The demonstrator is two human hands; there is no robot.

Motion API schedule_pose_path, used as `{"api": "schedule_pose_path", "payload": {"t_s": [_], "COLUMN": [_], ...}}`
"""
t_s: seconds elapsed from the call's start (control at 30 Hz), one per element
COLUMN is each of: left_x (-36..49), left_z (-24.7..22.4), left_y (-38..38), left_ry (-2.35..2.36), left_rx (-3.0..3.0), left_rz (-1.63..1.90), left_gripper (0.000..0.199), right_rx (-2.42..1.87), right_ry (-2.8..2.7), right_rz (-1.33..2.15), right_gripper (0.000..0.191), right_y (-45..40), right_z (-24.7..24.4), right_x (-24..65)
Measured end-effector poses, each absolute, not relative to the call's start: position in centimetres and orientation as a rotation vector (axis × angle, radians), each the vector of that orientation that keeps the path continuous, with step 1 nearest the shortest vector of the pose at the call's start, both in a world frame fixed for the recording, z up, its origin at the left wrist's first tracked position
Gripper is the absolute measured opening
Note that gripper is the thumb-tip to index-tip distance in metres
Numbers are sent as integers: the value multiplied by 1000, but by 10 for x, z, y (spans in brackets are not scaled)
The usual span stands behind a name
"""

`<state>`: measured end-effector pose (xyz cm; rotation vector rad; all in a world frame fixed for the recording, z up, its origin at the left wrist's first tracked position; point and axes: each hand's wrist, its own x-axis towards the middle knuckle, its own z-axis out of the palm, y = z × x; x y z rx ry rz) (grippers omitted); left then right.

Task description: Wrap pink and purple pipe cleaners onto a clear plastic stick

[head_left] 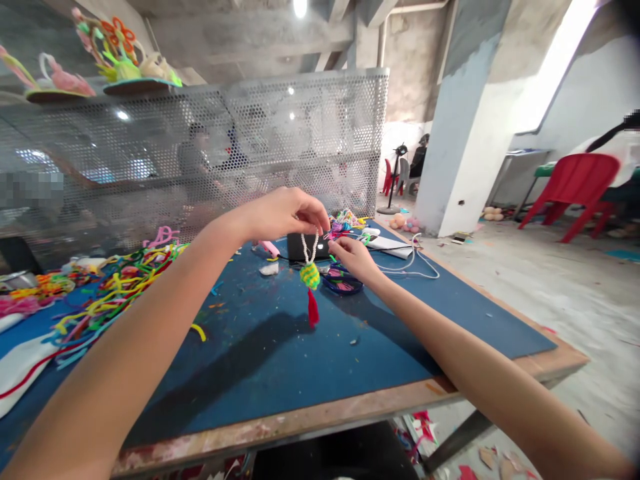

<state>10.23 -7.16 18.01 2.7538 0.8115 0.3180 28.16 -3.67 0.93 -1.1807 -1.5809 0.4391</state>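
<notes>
My left hand is raised above the table, its fingers pinched on the white beaded loop of a hanging charm. The charm has a green and yellow woven ball below the white bead loop, and a red tassel dangles beneath it. Close by on the right, my right hand has thumb and finger pressed together; whatever is between them is too small to make out. Dark blue-handled scissors lie on the table under my right hand. A black phone-like device with a logo lies behind the charm.
Tangled fuzzy craft stems cover the table's left side. White cables and a white box-like item lie at the back right. A perforated metal panel rises behind the blue tabletop. A red chair stands beyond.
</notes>
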Motion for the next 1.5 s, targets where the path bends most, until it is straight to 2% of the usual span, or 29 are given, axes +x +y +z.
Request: {"api": "schedule_pose_path", "payload": {"t_s": [0.33,0.57,0.77,0.93,1.1,1.27,1.5], "left_x": [99,98,96,92,90,89,92], "left_z": [176,171,167,160,156,157,160], "left_y": [-68,-68,-64,-59,-56,-62,-65], "left_ry": [920,1000,1041,1062,1040,1229,1118], "left_rx": [2788,2842,2922,3033,3174,3207,2968], "left_rz": [190,597,738,703,658,550,392], "left_gripper": [34,36,22,15,25,30,20], "right_rx": [-1197,-1229,-1254,-1270,-1270,-1283,-1280], "right_ry": [-1631,-1681,-1685,-1675,-1710,-1726,-1742], "right_rz": [449,451,455,491,481,466,468], "right_gripper": [35,35,34,35,36,36,35], "right_y": [-40,-39,-40,-42,-42,-42,-44], "right_z": [10,10,10,10,9,9,12], "right_x": [282,283,282,281,281,280,279]}}
